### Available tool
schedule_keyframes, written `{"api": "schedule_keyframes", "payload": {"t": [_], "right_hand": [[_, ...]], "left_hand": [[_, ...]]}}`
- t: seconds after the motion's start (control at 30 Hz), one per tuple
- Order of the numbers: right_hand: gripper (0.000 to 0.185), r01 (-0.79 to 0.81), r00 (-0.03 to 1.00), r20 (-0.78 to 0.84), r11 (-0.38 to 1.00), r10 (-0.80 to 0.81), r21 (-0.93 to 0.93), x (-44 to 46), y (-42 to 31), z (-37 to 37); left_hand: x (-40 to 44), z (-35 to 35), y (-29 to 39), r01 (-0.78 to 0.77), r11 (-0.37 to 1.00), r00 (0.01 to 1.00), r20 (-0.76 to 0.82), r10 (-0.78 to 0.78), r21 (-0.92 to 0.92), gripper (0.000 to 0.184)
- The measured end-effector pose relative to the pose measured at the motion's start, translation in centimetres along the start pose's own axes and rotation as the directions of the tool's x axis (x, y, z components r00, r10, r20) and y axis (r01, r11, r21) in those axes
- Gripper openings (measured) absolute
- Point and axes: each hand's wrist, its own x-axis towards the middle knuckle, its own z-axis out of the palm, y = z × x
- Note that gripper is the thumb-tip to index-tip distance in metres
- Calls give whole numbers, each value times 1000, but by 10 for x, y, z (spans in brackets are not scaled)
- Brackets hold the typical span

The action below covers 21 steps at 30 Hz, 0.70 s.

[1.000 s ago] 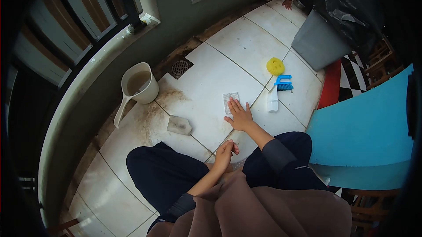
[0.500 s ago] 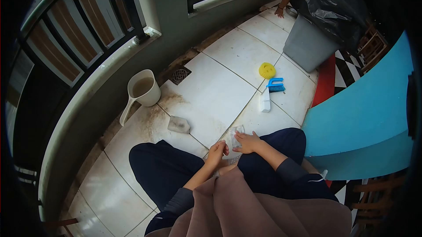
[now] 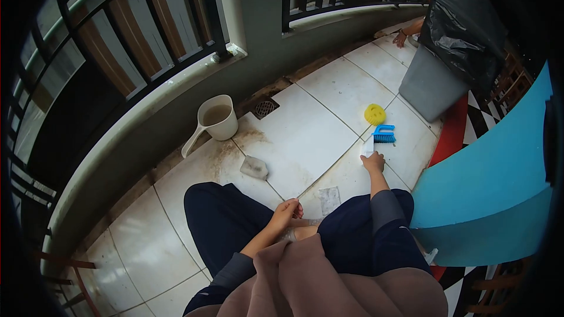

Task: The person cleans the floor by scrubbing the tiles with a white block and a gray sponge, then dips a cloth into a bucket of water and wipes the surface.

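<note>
My right hand [image 3: 373,162] reaches forward to the right and closes around the near end of a small white oblong container [image 3: 368,146] on the tiles. Just beyond it lie a blue scrubbing brush [image 3: 385,133] and a round yellow sponge [image 3: 375,114]. My left hand [image 3: 286,212] stays by my lap with its fingers curled; whatever may be inside them is hidden. Between my knees, a flat greyish square piece [image 3: 329,200] rests on the floor, touched by neither hand. A grey-white block [image 3: 254,167] sits farther forward on the left.
A white dipper [image 3: 218,118] with cloudy water stands by the low wall, near a floor drain [image 3: 265,107]. At the right are a grey bin [image 3: 432,82] with a black bag and a blue curved surface [image 3: 482,182]. Another person's hand [image 3: 400,39] touches the far floor.
My right hand has left the flat square piece and moved forward and right onto the white container. My left hand stays curled near my lap. The camera view has shifted slightly.
</note>
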Motion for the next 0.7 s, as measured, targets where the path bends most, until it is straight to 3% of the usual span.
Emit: {"api": "schedule_keyframes", "payload": {"t": [0.1,0.2,0.27,0.33,0.4,0.6,0.7], "right_hand": [[73,95,993,-59,995,-98,-41,9,6,5],[68,296,954,-60,899,-293,324,6,1,1],[67,189,908,239,845,-345,500,-38,-21,-19],[64,502,811,258,851,-524,151,-77,-37,-24],[67,729,663,198,683,-722,47,-107,-42,-14],[55,821,569,127,553,-813,-141,-125,-47,16],[51,751,640,31,617,-768,-234,-99,-48,14]], "left_hand": [[-9,-7,5,26,1000,999,37,-26,14,32],[-5,-8,3,73,997,993,94,-76,34,31],[4,-8,-1,90,993,987,126,-99,74,31],[10,-5,-2,122,988,984,120,-133,97,31],[15,0,-3,147,986,981,116,-156,81,31],[28,8,-2,175,977,977,101,-188,122,31],[32,11,-2,150,982,981,108,-163,116,31]]}}
